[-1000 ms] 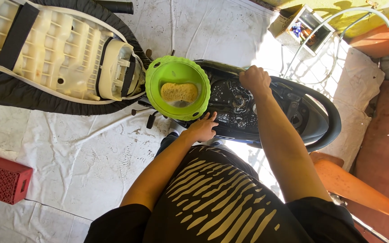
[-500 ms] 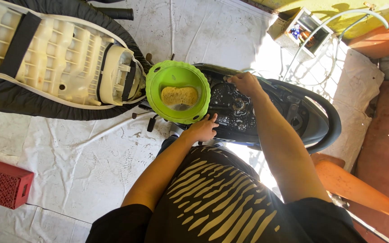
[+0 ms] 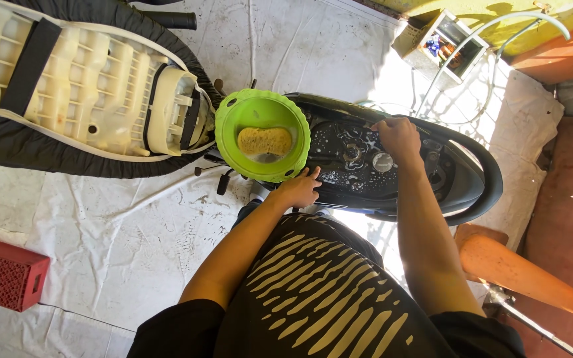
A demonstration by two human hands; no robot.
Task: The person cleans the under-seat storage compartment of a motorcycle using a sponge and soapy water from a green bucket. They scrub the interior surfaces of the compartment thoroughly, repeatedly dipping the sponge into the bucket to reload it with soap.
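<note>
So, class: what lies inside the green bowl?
Inside the green bowl lies a yellow sponge, resting flat near the middle, with a little water pooled beside it. The bowl's floor directly beneath the sponge is covered, so nothing there can be seen.

Wrinkled white sheet [image 3: 134,219] covers the sunlit floor beside a yellow-green wall [image 3: 499,10]

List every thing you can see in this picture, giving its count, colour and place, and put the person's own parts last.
Bowl: one, green, centre, on the black body.
Sponge: one, yellow, inside the bowl.
Scooter body: one, black, wet, centre right.
Seat: one, cream underside, black edge, upper left.
Box: one, red, lower left.
Sheet: one, white, over the ground.
Left hand: beside the bowl's rim.
Right hand: on the wet black body.
</note>
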